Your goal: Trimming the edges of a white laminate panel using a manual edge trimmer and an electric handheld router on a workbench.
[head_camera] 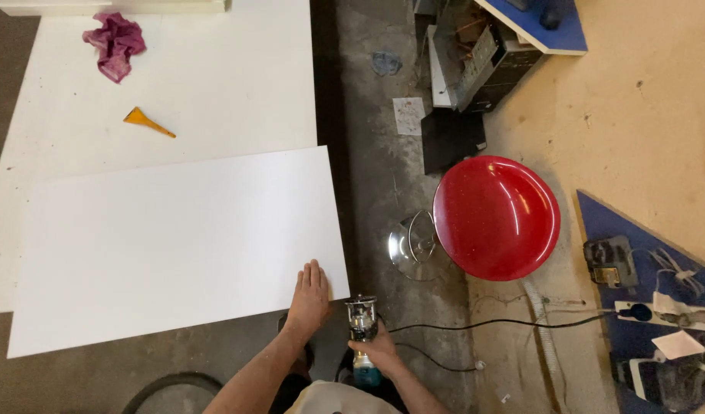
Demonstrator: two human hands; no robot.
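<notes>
L hand [309,297] lies flat, fingers together, on the near right corner of a smooth white laminate panel [176,245]. R hand [377,351] is wrapped round a corded trim router [362,322] w/ shiny metal base, just beside the panel's corner. Glossy red round stool [496,217] stands near on rough concrete.

Bright overhead light, glare on stool [496,217]
</notes>
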